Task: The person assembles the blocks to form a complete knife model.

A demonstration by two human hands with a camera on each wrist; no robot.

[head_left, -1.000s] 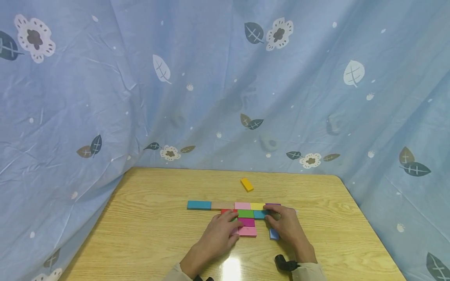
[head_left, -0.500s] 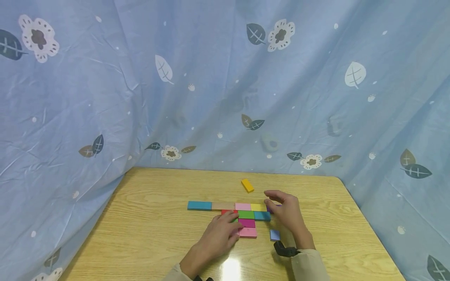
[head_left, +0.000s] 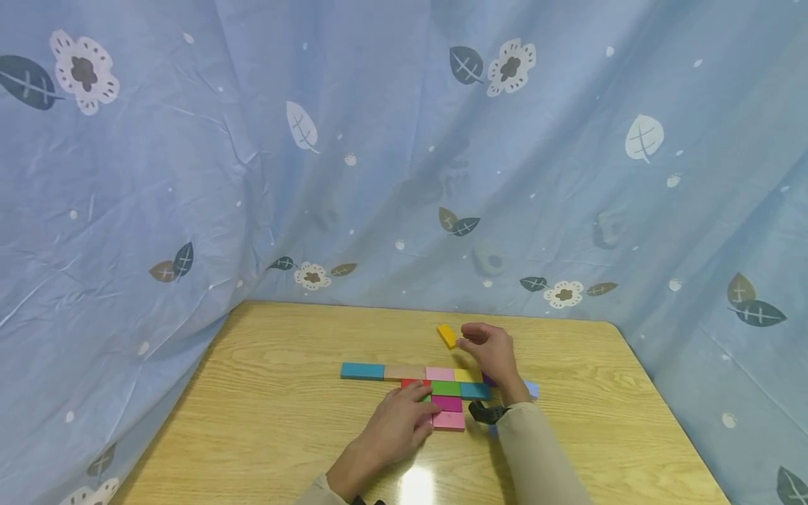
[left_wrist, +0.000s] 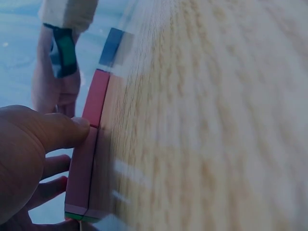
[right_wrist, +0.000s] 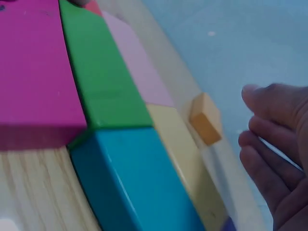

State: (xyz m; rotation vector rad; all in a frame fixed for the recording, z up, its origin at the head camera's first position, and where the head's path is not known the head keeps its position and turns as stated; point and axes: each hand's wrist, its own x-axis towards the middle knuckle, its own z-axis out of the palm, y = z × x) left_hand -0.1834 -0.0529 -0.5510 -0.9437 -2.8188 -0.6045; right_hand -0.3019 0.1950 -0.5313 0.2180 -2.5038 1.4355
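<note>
Orange block (head_left: 446,335) beside right hand (head_left: 489,351)

A blue leaf-print curtain (head_left: 379,154) backs the wooden table (head_left: 265,393).

Head looks down the table (head_left: 284,421); wrists skim its blocks (head_left: 447,388) closely.

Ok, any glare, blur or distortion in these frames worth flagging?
Head view: a glare patch on the table near the left hand. Left wrist view: wood grain smeared with blur. Right wrist view: blocks bulge curved, and the orange block looks soft.
</note>
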